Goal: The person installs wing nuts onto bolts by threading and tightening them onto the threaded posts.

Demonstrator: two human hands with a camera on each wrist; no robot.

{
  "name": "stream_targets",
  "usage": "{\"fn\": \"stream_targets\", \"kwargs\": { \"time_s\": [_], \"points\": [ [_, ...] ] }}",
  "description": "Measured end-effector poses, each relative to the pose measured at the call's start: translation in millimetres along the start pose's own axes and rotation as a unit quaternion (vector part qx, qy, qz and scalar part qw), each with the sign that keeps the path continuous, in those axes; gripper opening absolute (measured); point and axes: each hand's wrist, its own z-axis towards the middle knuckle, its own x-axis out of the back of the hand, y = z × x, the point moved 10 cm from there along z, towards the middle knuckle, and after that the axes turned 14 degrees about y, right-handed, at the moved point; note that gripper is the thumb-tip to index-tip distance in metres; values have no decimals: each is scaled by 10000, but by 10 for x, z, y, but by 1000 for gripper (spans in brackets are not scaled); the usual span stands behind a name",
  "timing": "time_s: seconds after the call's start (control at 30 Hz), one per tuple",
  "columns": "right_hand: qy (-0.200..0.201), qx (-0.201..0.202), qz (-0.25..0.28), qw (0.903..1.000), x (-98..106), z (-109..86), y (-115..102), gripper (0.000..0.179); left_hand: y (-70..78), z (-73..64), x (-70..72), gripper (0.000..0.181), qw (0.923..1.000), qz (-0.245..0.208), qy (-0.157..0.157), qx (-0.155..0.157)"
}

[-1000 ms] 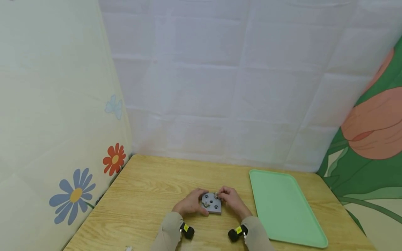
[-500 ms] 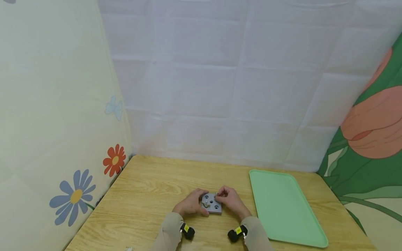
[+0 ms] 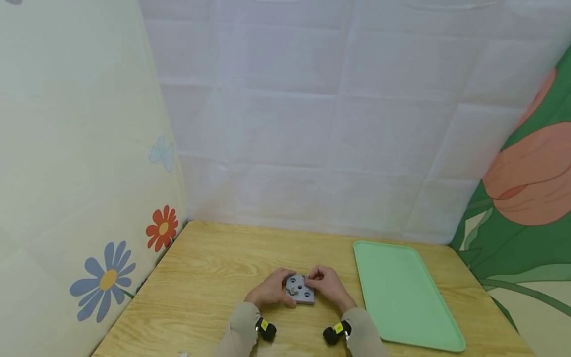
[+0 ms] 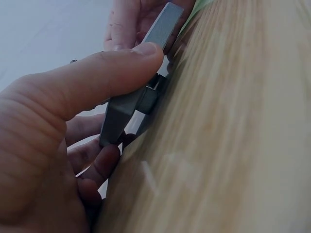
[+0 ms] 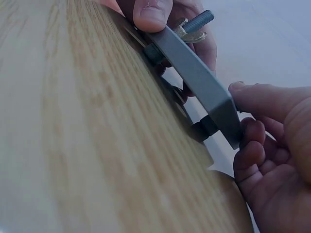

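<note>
A grey metal plate (image 3: pixel 305 299) with several holes is held low over the wooden table. My left hand (image 3: pixel 269 288) grips its left side, thumb on the near edge and fingers round the far one. Near that hand, a threaded bolt (image 5: pixel 201 20) sticks up through the plate with a brassy wing nut (image 5: pixel 195 36) on it. Bolt heads (image 5: pixel 154 54) show underneath, at or very close to the tabletop. At the plate's far right corner, my right hand (image 3: pixel 331 287) pinches a small metal fastener, apparently another wing nut on a bolt, mostly hidden by thumb and fingers.
A green tray (image 3: pixel 408 297) lies to the right of the hands on the wooden table (image 3: pixel 223 258). One small whitish piece (image 3: pixel 183 354) sits at the bottom edge, left of the arms. Cloth hangings (image 3: pixel 285 124) stand behind and at both sides.
My right fingers and thumb have shifted around the fastener at the far right corner, covering more of it. The left hand and the plate have stayed in place.
</note>
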Motion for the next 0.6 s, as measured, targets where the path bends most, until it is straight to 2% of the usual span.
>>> {"fn": "stream_targets", "kwargs": {
  "time_s": [0.2,0.4,0.5,0.6],
  "points": [
    [-35,-26,130,9999,-12,-3,21,15,0,-10,6,81,10000,18,30,-46],
    [-304,-333,686,9966,-20,-28,0,17,12,-12,20,82,10000,56,24,-7],
    [-487,-305,872,9945,-32,-25,-13,15,33,-14,31,81,10000,36,36,-11],
    [-601,-184,829,9946,-46,-18,-4,12,37,-19,27,82,10000,24,33,4]
  ]
}}
